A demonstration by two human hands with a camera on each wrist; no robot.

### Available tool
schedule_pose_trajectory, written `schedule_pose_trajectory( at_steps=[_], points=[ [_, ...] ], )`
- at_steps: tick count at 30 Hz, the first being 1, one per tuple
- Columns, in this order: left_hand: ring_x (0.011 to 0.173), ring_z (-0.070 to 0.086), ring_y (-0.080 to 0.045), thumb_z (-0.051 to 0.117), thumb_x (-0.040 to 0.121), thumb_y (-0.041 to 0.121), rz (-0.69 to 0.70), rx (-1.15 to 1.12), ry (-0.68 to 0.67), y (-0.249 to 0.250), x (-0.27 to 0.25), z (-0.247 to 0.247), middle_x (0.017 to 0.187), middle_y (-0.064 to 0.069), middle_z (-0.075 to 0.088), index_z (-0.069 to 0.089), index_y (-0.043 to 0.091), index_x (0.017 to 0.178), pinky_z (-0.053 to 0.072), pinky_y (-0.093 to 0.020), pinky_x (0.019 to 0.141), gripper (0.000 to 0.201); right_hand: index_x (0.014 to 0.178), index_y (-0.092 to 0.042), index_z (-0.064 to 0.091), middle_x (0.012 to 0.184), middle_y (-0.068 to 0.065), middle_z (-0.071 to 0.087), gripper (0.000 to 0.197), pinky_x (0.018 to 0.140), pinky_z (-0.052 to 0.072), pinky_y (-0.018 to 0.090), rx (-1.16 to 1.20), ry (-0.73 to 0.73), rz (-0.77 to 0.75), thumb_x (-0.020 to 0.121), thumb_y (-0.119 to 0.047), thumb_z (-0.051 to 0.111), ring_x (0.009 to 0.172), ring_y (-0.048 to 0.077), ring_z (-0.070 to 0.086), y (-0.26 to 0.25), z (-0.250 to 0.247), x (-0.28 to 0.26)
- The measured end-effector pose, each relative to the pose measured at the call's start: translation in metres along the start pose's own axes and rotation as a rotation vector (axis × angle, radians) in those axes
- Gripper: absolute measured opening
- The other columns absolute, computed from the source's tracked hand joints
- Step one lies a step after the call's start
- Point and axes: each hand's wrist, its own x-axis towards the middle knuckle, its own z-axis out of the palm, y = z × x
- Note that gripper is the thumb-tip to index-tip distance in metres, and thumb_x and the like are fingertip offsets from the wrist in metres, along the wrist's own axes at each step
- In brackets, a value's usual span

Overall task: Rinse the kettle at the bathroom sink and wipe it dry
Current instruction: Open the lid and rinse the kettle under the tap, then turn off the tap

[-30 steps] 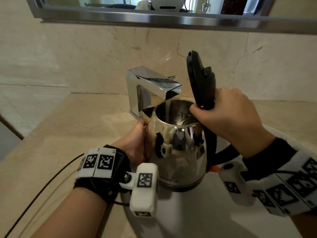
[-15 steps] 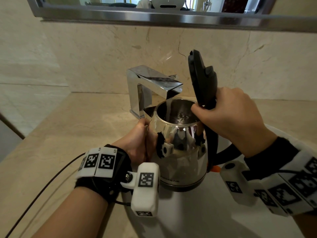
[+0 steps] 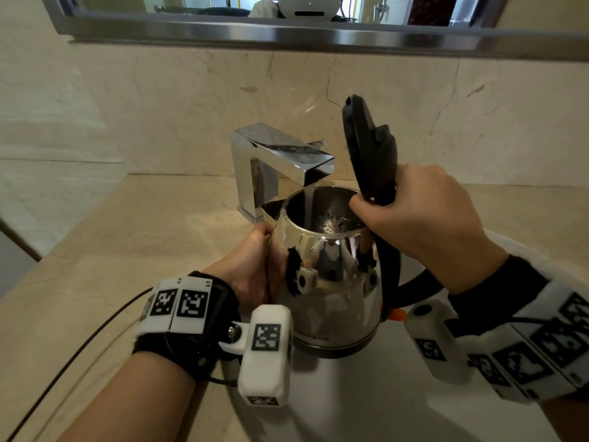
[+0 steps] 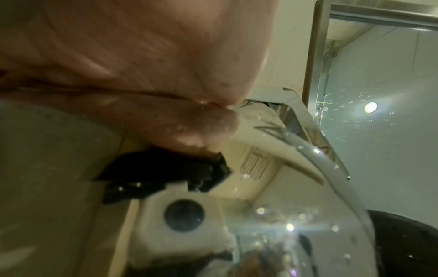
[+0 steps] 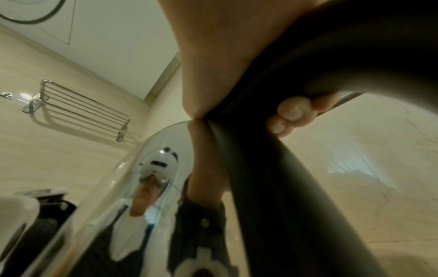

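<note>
Kettle: held upright between both hands, under the tap; water was run into it.
Left hand: pressed against its side.
Right hand: curled round the handle.
Lid: raised.

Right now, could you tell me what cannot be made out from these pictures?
- Water level in the kettle: head view, the steel wall hides it.
- Left hand fingers: head view, behind the kettle body; left wrist view, blurred palm.
- Sink drain: head view, kettle and wrist cameras cover the basin.
- Faucet lever: head view, the spout hides it.
- Right hand palm: wrapped round the handle.
</note>
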Motion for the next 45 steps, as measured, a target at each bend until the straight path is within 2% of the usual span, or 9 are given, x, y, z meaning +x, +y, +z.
schedule_pose_trajectory(
  at_steps=[6, 11, 15, 20, 26, 32, 37, 41, 45],
  points=[
    [0.073, 0.052, -0.019, 0.033, 0.086, 0.056, -0.001, -0.108, -0.004, 0.000, 0.001, 0.000, 0.094, -0.008, 0.048, 0.056, 0.019, 0.091, 0.053, -0.025, 0.044, 0.045, 0.058, -0.026, 0.045, 0.052, -0.007, 0.049, 0.030, 0.052, 0.040, 0.025, 0.047, 0.017, 0.002, 0.076, -0.044, 0.060, 0.052, 0.009, 0.049, 0.003, -0.002, 0.002],
    [0.078, 0.052, -0.018, 0.044, 0.078, 0.061, -0.018, -0.121, -0.024, 0.001, -0.001, -0.004, 0.102, -0.005, 0.047, 0.056, 0.026, 0.092, 0.050, -0.029, 0.059, 0.039, 0.056, -0.026, 0.046, 0.049, -0.008, 0.050, 0.031, 0.048, 0.035, 0.024, 0.107, -0.010, 0.037, 0.077, -0.040, 0.063, 0.052, 0.008, 0.050, 0.007, -0.004, 0.003],
    [0.062, 0.052, -0.012, 0.052, 0.067, 0.046, 0.043, -0.117, -0.019, 0.019, -0.023, -0.005, 0.077, -0.002, 0.054, 0.059, 0.015, 0.077, 0.042, -0.023, 0.058, 0.034, 0.059, -0.025, 0.050, 0.054, -0.008, 0.055, 0.029, 0.050, 0.037, 0.022, 0.098, -0.018, 0.031, 0.077, -0.044, 0.063, 0.055, 0.005, 0.052, 0.007, -0.008, 0.004],
    [0.084, 0.053, -0.024, 0.027, 0.095, 0.038, 0.253, 0.216, 0.237, 0.073, -0.086, -0.011, 0.094, -0.014, 0.057, 0.057, 0.004, 0.096, 0.043, -0.032, 0.076, 0.045, 0.059, -0.026, 0.047, 0.056, -0.009, 0.052, 0.033, 0.048, 0.031, 0.022, 0.095, -0.044, 0.029, 0.079, -0.047, 0.063, 0.055, 0.003, 0.047, 0.007, -0.012, 0.001],
    [0.100, 0.049, -0.016, 0.034, 0.098, 0.027, 0.765, 0.957, 0.588, 0.146, -0.104, 0.041, 0.112, 0.002, 0.059, 0.064, 0.015, 0.111, 0.038, -0.029, 0.081, 0.034, 0.058, -0.028, 0.045, 0.057, -0.008, 0.051, 0.034, 0.051, 0.033, 0.025, 0.096, -0.050, 0.018, 0.076, -0.051, 0.061, 0.056, 0.005, 0.047, 0.004, -0.013, 0.000],
    [0.134, 0.036, -0.022, 0.038, 0.099, 0.029, 0.310, 1.421, 0.321, 0.169, -0.044, 0.080, 0.147, -0.008, 0.039, 0.042, 0.009, 0.138, 0.025, -0.036, 0.111, 0.045, 0.056, -0.027, 0.044, 0.056, -0.009, 0.051, 0.034, 0.049, 0.033, 0.022, 0.103, -0.049, -0.014, 0.074, -0.052, 0.059, 0.055, 0.004, 0.047, 0.003, -0.015, -0.002],
    [0.064, 0.058, -0.017, 0.053, 0.093, 0.020, 0.242, 0.875, 0.407, 0.152, -0.030, 0.070, 0.096, -0.010, 0.060, 0.062, 0.017, 0.091, 0.053, -0.022, 0.049, 0.010, 0.059, -0.026, 0.050, 0.059, -0.008, 0.056, 0.033, 0.050, 0.036, 0.024, 0.099, -0.041, -0.012, 0.072, -0.055, 0.057, 0.058, 0.010, 0.053, 0.008, -0.013, -0.001],
    [0.048, 0.063, -0.017, 0.058, 0.086, 0.017, 0.197, 0.823, 0.405, 0.152, -0.029, 0.064, 0.061, -0.008, 0.066, 0.061, 0.009, 0.070, 0.053, -0.021, 0.055, 0.017, 0.070, -0.026, 0.057, 0.066, -0.006, 0.060, 0.033, 0.056, 0.039, 0.026, 0.081, -0.037, -0.026, 0.073, -0.058, 0.055, 0.063, 0.014, 0.055, 0.008, -0.013, -0.002],
    [0.047, 0.061, -0.019, 0.058, 0.084, 0.019, 0.142, 0.764, 0.340, 0.153, -0.036, 0.061, 0.067, -0.010, 0.063, 0.070, 0.007, 0.048, 0.054, -0.020, 0.054, 0.040, 0.072, -0.026, 0.058, 0.068, -0.006, 0.062, 0.034, 0.059, 0.042, 0.026, 0.078, -0.033, -0.023, 0.071, -0.060, 0.053, 0.066, 0.015, 0.057, 0.008, -0.014, -0.002]
  ],
)
